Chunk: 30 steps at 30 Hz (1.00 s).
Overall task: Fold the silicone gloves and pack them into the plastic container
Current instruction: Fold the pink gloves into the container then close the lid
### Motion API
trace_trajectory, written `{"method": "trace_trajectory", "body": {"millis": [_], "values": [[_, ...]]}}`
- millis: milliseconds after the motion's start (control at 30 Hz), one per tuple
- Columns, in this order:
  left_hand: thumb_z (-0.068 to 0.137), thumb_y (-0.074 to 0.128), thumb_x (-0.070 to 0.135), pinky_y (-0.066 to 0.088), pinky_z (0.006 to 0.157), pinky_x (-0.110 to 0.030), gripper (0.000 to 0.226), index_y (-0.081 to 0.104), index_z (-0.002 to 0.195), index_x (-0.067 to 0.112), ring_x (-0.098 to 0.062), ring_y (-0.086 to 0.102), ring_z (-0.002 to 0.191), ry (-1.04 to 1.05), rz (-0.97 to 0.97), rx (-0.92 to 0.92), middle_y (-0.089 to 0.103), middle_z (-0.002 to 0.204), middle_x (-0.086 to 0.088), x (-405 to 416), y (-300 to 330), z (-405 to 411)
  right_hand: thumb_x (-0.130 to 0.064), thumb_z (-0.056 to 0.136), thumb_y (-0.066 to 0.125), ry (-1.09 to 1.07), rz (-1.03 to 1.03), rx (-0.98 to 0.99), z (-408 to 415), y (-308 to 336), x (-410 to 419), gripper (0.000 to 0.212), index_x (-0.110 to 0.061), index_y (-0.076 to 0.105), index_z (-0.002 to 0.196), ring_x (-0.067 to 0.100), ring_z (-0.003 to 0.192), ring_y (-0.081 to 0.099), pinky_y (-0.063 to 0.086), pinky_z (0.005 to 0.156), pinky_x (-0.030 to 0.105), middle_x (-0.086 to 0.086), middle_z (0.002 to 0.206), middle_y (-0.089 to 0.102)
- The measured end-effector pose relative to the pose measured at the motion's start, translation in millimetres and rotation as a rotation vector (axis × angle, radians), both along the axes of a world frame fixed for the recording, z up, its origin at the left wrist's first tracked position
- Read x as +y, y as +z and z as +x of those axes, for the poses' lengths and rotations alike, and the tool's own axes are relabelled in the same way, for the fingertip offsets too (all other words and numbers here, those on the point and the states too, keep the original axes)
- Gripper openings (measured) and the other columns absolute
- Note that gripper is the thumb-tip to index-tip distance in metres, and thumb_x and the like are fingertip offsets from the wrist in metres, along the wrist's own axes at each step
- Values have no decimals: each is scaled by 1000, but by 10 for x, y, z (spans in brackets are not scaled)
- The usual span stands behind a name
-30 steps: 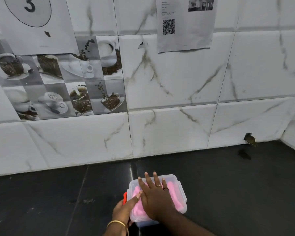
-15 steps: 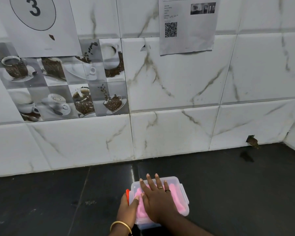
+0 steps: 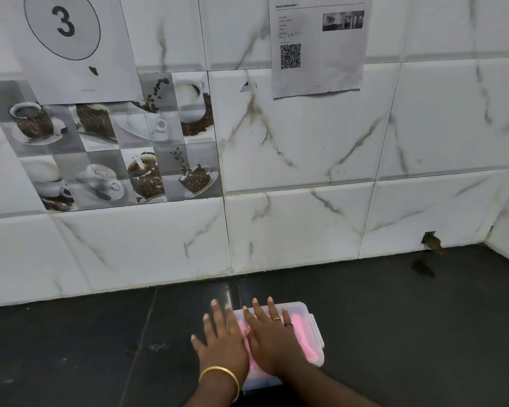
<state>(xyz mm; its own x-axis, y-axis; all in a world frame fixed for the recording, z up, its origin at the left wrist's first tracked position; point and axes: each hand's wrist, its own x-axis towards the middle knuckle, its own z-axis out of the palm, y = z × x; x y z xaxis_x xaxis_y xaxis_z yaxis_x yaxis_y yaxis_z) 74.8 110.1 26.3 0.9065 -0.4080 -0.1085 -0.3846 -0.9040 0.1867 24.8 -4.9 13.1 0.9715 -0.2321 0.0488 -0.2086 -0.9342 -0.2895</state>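
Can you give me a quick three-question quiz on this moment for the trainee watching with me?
1. True or false: both hands lie flat on top of the plastic container.
2. What colour are the silicone gloves seen through the container? A) blue B) pink C) green
3. Which hand wears the gold bangle?

Key:
1. True. The left hand and the right hand are spread side by side over it, fingers extended.
2. B, pink.
3. The left hand; the right hand wears rings instead.
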Motion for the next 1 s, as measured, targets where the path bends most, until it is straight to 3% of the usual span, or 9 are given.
{"method": "trace_trajectory", "body": {"millis": [133,233,300,367,467,533,733,833,1000], "values": [[98,25,33,5,114,-65,67,-12,152,16,-36,-15,147,-341,121,-187,-24,160,-7,-178,131,-12,-24,99,43,-94,338,-384,-169,151,-65,48,-25,41,147,12,147,28,20,122,33,-3,154,41],[78,38,73,9,117,-60,105,-12,152,19,-35,-16,147,-450,89,69,-20,161,-5,-357,323,-23,-20,93,59,-421,438,-594,-339,250,-256,46,-21,54,138,17,135,46,34,114,34,-1,142,55],[58,53,86,5,119,-58,134,-14,152,18,-34,-18,147,-488,152,192,-21,160,-7,-478,448,-37,-29,89,65,-692,597,-564,-469,293,-413,50,-20,52,137,21,127,51,42,107,40,3,139,55],[54,67,80,5,120,-54,143,-14,151,14,-33,-13,148,-491,218,240,-19,160,-12,-577,525,-47,-45,86,68,-873,838,-396,-602,276,-538,59,-17,51,135,26,121,56,48,100,44,7,134,57],[58,77,67,12,120,-53,140,-15,151,16,-36,-1,149,-465,299,322,-15,161,-13,-682,577,-68,-58,86,61,-822,1239,-120,-771,225,-621,54,-11,67,112,24,97,68,55,75,35,9,110,72],[59,79,62,13,120,-53,139,-12,152,15,-37,2,149,-442,302,344,-12,162,-13,-758,602,-57,-61,86,58,-717,1308,25,-834,202,-652,48,-18,69,102,18,90,67,47,65,27,1,98,74],[62,83,51,9,121,-50,134,-7,152,9,-29,5,150,-376,336,355,-9,162,-16,-893,650,-194,-63,78,66,-592,1416,183,-928,12,-838,51,-20,69,106,24,104,64,46,96,40,0,102,76],[63,86,45,8,121,-50,132,-3,153,9,-27,3,150,-383,338,326,-7,162,-16,-853,650,-148,-59,77,70,-593,1425,103,-918,-2,-751,52,-16,70,106,26,104,66,46,94,41,3,101,77],[57,90,43,14,121,-50,134,3,153,10,-29,11,149,-358,337,320,-2,162,-15,-937,706,-127,-46,77,77,-627,1411,-116,-928,-25,-741,47,-17,55,106,22,91,68,53,68,34,5,101,71]]}}
